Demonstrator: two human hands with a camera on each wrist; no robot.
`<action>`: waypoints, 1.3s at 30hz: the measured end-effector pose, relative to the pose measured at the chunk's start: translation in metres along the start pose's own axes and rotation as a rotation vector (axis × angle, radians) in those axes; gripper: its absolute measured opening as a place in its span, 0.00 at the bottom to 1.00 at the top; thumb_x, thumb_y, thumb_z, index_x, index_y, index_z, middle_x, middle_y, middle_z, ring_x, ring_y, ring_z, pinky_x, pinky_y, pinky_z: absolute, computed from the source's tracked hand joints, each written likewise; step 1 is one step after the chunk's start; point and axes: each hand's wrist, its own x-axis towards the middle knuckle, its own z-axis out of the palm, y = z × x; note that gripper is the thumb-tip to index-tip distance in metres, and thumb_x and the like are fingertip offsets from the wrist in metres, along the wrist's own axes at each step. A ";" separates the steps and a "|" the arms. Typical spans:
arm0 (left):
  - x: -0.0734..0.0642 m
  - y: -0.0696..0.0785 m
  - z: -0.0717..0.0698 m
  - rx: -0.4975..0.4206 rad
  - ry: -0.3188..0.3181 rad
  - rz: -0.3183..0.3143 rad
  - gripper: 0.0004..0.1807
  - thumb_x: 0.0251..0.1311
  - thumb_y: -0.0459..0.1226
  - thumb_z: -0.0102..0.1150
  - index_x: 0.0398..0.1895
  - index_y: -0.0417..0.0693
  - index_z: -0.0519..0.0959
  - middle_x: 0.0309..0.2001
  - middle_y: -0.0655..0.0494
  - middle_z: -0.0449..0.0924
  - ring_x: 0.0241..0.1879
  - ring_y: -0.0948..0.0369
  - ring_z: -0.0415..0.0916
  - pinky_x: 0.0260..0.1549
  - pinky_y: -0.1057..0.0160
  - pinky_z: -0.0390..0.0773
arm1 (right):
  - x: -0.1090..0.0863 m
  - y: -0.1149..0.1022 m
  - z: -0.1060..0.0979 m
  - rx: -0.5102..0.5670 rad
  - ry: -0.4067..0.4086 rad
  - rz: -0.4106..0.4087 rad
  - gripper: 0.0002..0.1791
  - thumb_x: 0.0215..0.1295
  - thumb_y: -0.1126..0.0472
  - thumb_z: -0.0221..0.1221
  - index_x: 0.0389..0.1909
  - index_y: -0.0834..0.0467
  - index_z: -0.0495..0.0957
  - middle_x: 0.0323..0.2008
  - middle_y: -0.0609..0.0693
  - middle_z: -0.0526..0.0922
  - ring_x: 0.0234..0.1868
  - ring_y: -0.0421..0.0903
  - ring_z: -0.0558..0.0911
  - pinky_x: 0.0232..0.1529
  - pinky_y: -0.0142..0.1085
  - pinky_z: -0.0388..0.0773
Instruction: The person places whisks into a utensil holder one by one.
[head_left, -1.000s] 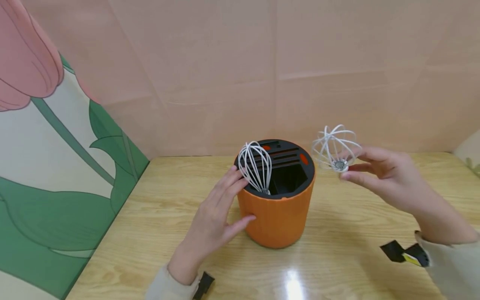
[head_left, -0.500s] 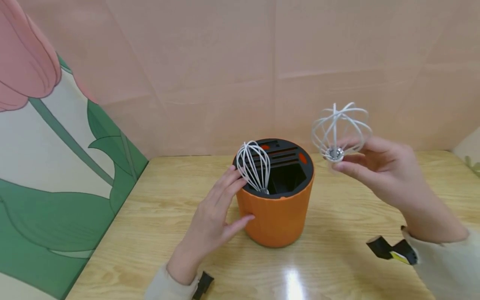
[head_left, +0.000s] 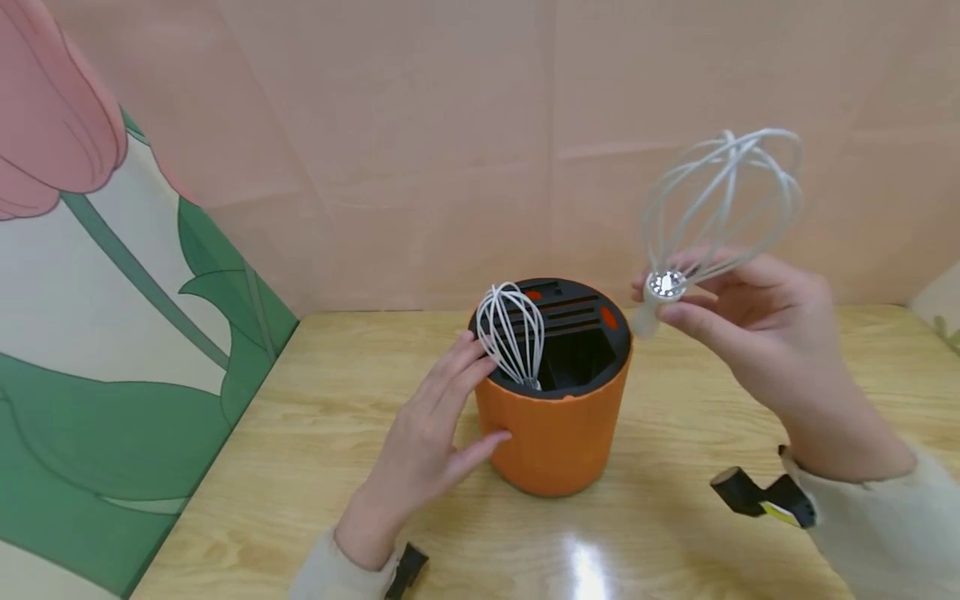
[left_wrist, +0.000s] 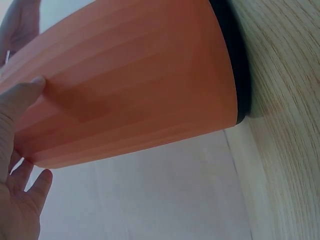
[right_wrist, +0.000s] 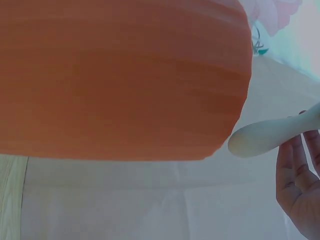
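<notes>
Hands at an orange holder (head_left: 553, 433) on a wooden table (head_left: 315, 467), one whisk lifted.
Head view: left hand (head_left: 431, 442) rests with straight fingers against the holder's side, beside a small whisk (head_left: 512, 333) standing in its black top; right hand (head_left: 757, 321) pinches the neck of a large whisk (head_left: 720, 204) held in the air, up and right of the holder. Left wrist view: fingertips (left_wrist: 22, 97) touch the orange wall (thumb apart). Right wrist view: pale handle (right_wrist: 272, 135) crosses the fingers (right_wrist: 300, 185) beside the holder.

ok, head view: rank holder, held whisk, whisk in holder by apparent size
1. Orange holder
2. Held whisk, in the right hand; raised nearer the camera, so its size may be inflated
3. Whisk in holder; only its wire head shows
</notes>
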 end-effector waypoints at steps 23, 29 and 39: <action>0.001 -0.001 0.001 -0.007 -0.002 -0.002 0.43 0.46 0.39 0.77 0.66 0.36 0.68 0.68 0.41 0.69 0.73 0.47 0.61 0.74 0.55 0.64 | -0.003 0.015 0.023 -0.163 -0.071 0.127 0.16 0.53 0.87 0.59 0.44 0.76 0.76 0.41 0.54 0.88 0.45 0.48 0.88 0.46 0.35 0.88; 0.003 0.000 0.001 -0.002 0.000 0.004 0.43 0.46 0.39 0.77 0.65 0.36 0.68 0.68 0.41 0.69 0.73 0.47 0.61 0.74 0.54 0.64 | -0.009 0.021 0.023 -0.175 -0.080 0.164 0.21 0.50 0.89 0.59 0.45 0.71 0.80 0.40 0.53 0.87 0.41 0.43 0.87 0.44 0.30 0.87; 0.006 0.000 0.000 -0.002 0.000 0.007 0.43 0.46 0.39 0.77 0.65 0.35 0.68 0.68 0.40 0.69 0.73 0.45 0.62 0.75 0.54 0.64 | -0.010 0.019 0.023 -0.455 -0.126 0.270 0.17 0.53 0.79 0.66 0.45 0.68 0.80 0.38 0.44 0.87 0.37 0.38 0.86 0.36 0.27 0.86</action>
